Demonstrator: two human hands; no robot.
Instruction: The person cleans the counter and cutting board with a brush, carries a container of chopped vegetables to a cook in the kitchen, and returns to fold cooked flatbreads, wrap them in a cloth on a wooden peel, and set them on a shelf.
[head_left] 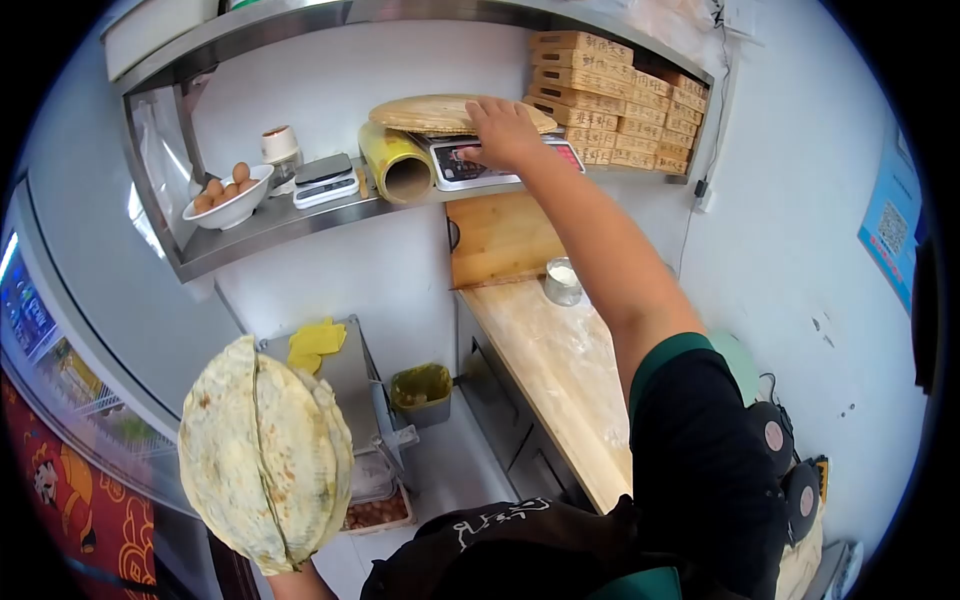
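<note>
At the lower left my left hand (300,582) holds up a stack of round, browned flatbreads (265,455); its fingers are hidden beneath them. My right hand (503,132) reaches up to the metal shelf, its fingers on a round woven-looking board (430,113). That board lies across the top of a digital scale (465,168). How firmly the fingers grip its edge is hard to see. Just left of the scale is a yellow roll with a hollow core (398,163).
The steel shelf (350,212) also holds a bowl of eggs (230,200), a small scale (325,182) and stacked wooden boxes (600,95). Below are a floured wooden worktop (545,345) with a jar (563,282), a lined bin (421,393) and a yellow cloth (316,343).
</note>
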